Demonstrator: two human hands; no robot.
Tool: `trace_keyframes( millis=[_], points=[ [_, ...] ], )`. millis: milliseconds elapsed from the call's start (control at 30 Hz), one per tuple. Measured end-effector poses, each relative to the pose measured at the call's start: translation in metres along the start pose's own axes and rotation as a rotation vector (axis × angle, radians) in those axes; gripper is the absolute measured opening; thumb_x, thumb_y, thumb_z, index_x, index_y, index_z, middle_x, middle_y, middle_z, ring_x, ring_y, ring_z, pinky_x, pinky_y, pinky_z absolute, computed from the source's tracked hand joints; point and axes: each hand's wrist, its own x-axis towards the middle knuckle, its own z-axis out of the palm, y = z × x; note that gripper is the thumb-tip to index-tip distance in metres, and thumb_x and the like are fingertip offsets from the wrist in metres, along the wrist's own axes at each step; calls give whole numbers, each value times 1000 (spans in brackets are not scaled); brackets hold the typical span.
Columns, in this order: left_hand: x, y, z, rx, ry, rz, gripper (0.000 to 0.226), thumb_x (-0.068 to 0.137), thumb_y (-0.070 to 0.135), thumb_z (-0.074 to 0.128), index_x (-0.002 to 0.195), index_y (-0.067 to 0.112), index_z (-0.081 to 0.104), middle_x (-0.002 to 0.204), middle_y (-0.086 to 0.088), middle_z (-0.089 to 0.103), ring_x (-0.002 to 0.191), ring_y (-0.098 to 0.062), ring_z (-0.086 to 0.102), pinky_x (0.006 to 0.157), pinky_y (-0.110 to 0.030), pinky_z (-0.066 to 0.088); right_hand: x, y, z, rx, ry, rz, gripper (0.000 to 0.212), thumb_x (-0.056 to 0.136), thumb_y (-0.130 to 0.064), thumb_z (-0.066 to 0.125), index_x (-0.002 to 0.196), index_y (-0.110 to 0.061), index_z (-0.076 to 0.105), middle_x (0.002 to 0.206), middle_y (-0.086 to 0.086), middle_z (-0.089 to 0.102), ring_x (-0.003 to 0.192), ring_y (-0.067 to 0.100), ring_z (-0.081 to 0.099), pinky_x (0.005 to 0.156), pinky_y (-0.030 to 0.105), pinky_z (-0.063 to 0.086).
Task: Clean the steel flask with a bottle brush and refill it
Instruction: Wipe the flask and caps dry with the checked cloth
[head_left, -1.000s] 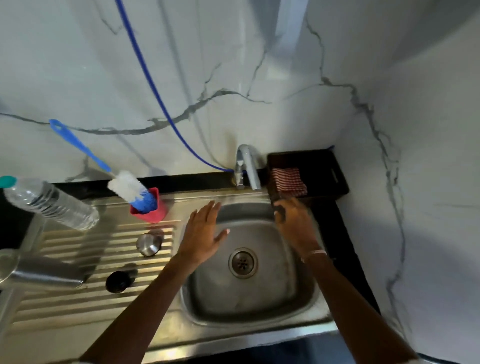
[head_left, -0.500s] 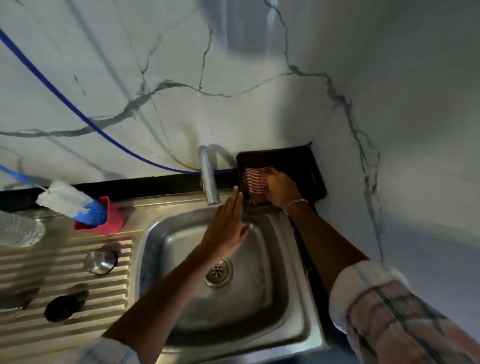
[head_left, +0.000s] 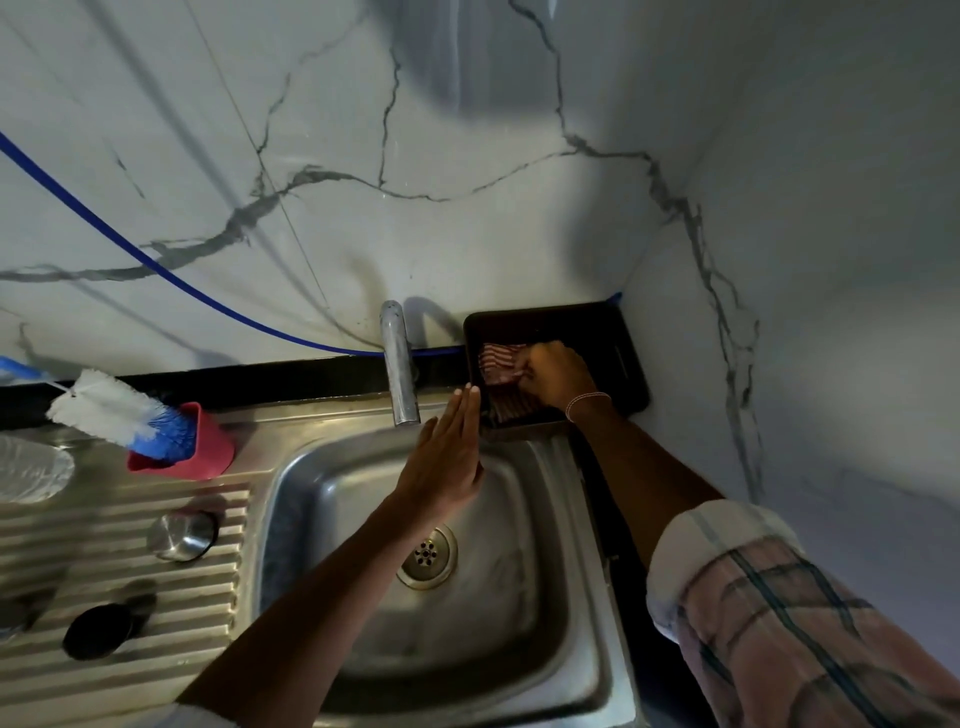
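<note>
My right hand (head_left: 553, 376) rests inside a black tray (head_left: 628, 358) at the back right corner, its fingers gripping a red-and-white striped cloth (head_left: 496, 358). Over the steel sink basin (head_left: 322, 499), just below the tap (head_left: 399, 371), my left hand (head_left: 447, 457) hovers flat with fingers together, holding nothing. The bottle brush (head_left: 111, 408), white and blue bristles on a blue handle, leans in a red cup (head_left: 202, 444) at the left. A small steel cap (head_left: 182, 535) and a black lid (head_left: 98, 631) lie on the ribbed drainboard (head_left: 119, 582). The steel flask is out of frame.
A clear plastic water bottle (head_left: 31, 470) lies at the far left edge. A blue hose (head_left: 156, 273) runs along the marble wall down to the tap. The drain (head_left: 427, 556) sits in the middle of the basin. Walls close the back and right sides.
My right hand reached from the sink's rim into the black tray and closed on the striped cloth. My left hand rose toward the tap. The view swung right, losing the flask.
</note>
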Motion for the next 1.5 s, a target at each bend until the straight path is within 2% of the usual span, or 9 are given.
trace_keyframes(
  millis=[200, 500, 700, 800, 933, 1033, 1167, 1333, 1500],
  points=[
    [1, 5, -4, -60, -21, -25, 100, 94, 18, 64, 162, 6, -8, 172, -13, -2, 159, -25, -3, 126, -48, 23, -5, 10, -29, 289, 218, 57, 15, 94, -10, 66, 105, -6, 74, 108, 16, 69, 96, 31, 66, 79, 28, 47],
    [-17, 48, -26, -550, 157, -1, 89, 103, 32, 57, 164, 13, -5, 173, -5, -7, 159, -16, -5, 130, -39, 12, -79, -20, -125, 420, 399, -185, 24, 93, 2, 62, 112, -10, 69, 115, 8, 70, 105, 17, 65, 99, 29, 51],
    [-29, 82, -93, -980, 274, 93, 93, 97, 31, 70, 161, 30, 3, 159, 32, 21, 149, 11, 22, 124, -23, 24, -144, -56, -189, 694, 265, -302, 23, 95, 2, 64, 110, -12, 74, 108, -5, 74, 106, 7, 69, 97, 22, 52],
    [-46, 84, -125, -1166, 229, 34, 100, 89, 42, 74, 164, 25, 10, 156, 15, 43, 143, -2, 43, 121, -41, 38, -175, -79, -211, 797, 213, -347, 19, 95, -3, 68, 112, -6, 73, 108, -3, 75, 104, 10, 70, 90, 21, 53],
    [-80, 76, -164, -1226, 250, 70, 36, 96, 19, 68, 132, 14, 63, 119, 1, 74, 114, -15, 70, 100, -39, 56, -201, -102, -212, 1041, 186, -331, 21, 91, -10, 72, 112, -8, 73, 109, 13, 75, 103, 22, 71, 89, 30, 57],
    [-107, 61, -173, -1195, 254, 73, 20, 97, 19, 67, 115, 23, 71, 109, 7, 78, 105, -12, 73, 88, -26, 57, -210, -119, -175, 1367, 152, -234, 28, 96, -24, 65, 118, -9, 72, 112, 18, 73, 103, 27, 69, 90, 38, 58],
    [-145, 26, -174, -1096, 221, 7, 30, 94, 35, 71, 120, 19, 72, 114, 1, 77, 109, -18, 72, 96, -36, 57, -219, -153, -100, 1720, -144, -131, 77, 87, -61, 65, 133, 1, 61, 137, 23, 62, 126, 35, 59, 108, 51, 48],
    [-195, -23, -174, -1155, 170, -171, 19, 96, 30, 66, 114, 29, 71, 110, 8, 78, 104, -12, 73, 90, -25, 55, -222, -208, -36, 1938, -322, 84, 78, 97, -65, 34, 127, 1, 62, 128, 21, 67, 117, 30, 65, 94, 42, 55],
    [-228, -69, -183, -1167, 97, -277, 23, 97, 25, 67, 118, 19, 73, 111, -4, 78, 104, -22, 74, 91, -33, 58, -219, -274, 1, 1676, -521, 219, 45, 89, -43, 52, 115, -9, 67, 130, 18, 68, 111, 29, 66, 87, 40, 53]
  ],
)
